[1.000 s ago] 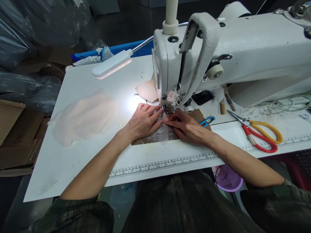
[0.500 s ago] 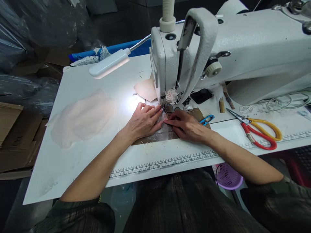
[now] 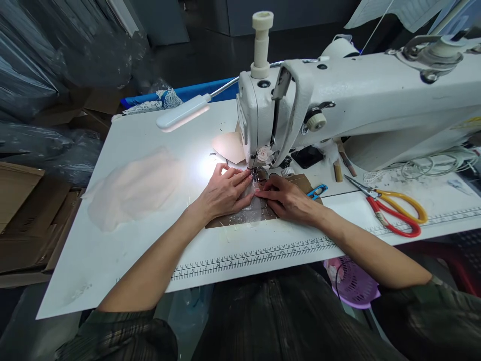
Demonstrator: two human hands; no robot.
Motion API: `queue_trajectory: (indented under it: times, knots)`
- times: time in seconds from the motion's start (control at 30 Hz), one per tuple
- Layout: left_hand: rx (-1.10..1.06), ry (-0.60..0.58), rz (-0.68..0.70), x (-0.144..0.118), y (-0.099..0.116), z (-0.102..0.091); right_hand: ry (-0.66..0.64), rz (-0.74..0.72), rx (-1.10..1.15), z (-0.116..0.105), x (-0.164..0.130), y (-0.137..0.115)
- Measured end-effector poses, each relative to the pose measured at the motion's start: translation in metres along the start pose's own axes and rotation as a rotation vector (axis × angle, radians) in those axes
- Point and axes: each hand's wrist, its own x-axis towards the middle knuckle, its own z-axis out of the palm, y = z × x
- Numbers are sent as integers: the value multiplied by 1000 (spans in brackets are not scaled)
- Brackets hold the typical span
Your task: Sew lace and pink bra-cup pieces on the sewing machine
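A thin, sheer whitish fabric (image 3: 257, 209) runs under the needle area of a white sewing machine (image 3: 338, 95). My left hand (image 3: 224, 194) lies on it just left of the needle, fingers stretched out and pressing down. On the right, my right hand (image 3: 288, 199) pinches the fabric's edge between thumb and forefinger, close to the left fingertips. The presser foot is partly hidden by the fingers. A pale fabric rosette (image 3: 264, 153) sits on the machine head above. Behind the left hand lies a peach-coloured piece (image 3: 227, 146), touching the machine.
A lit lamp (image 3: 184, 113) reaches over the table from the machine. Sheer peach fabric (image 3: 137, 188) lies in a heap at left. To the right are blue thread snips (image 3: 317, 191) and red-and-yellow scissors (image 3: 393, 204). A printed ruler (image 3: 259, 256) follows the front edge; a purple basket (image 3: 355, 283) stands below.
The view has tilted up, so the machine and table appear lower and more of the background shows. Both hands keep nearly the same place at the needle.
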Motion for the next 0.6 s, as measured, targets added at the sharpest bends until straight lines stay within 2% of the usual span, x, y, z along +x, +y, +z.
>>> queue_trajectory:
  times: [0.4,0.6]
  knots:
    - [24,-10,-36,1,8,1,4,23,36,-1,1,2]
    - [11,11,-41,0,7,2,-1,-18,27,-2,1,4]
